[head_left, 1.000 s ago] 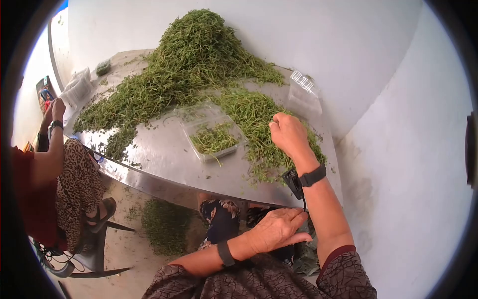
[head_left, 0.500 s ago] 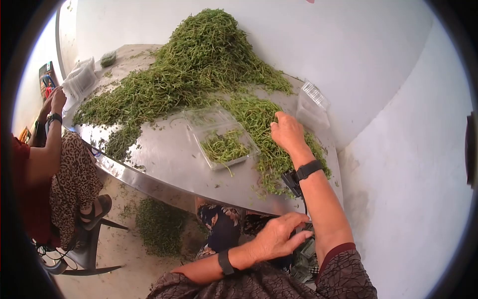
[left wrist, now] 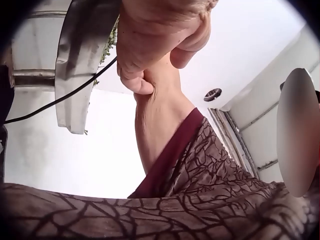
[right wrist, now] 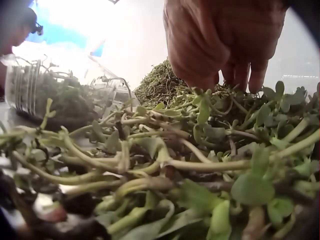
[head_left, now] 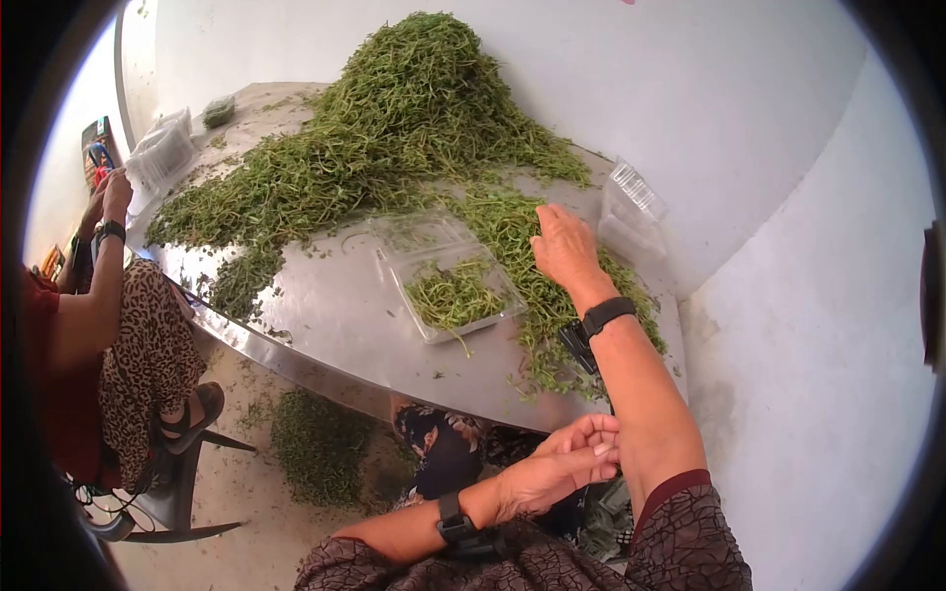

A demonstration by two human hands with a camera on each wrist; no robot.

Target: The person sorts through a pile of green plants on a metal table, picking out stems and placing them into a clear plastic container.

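Note:
My right hand (head_left: 567, 246) reaches over the nearer pile of leafy green sprigs (head_left: 503, 222). In the right wrist view its fingers point down, fairly straight, with the tips among the sprigs; the foliage hides the very ends. Left of this pile lies an open clear plastic clamshell box (head_left: 402, 286), its base partly filled with sprigs (head_left: 455, 291) and one stem hanging over the front rim. Near the table's front edge, my left hand (head_left: 562, 468) is palm up, fingers loosely bent. The left wrist view shows its fingertips touching my right forearm (left wrist: 157, 110).
A tall heap of the same greens (head_left: 414, 108) covers the back of the metal table (head_left: 335, 315). Clear plastic boxes (head_left: 631, 222) stand by the right wall, more (head_left: 163, 153) at the far left. Another person (head_left: 89, 305) sits at left. Greens (head_left: 320, 443) lie below the table.
My left hand has turned palm up and come against my right forearm. The right hand's fingers have straightened over the pile. The view has shifted slightly.

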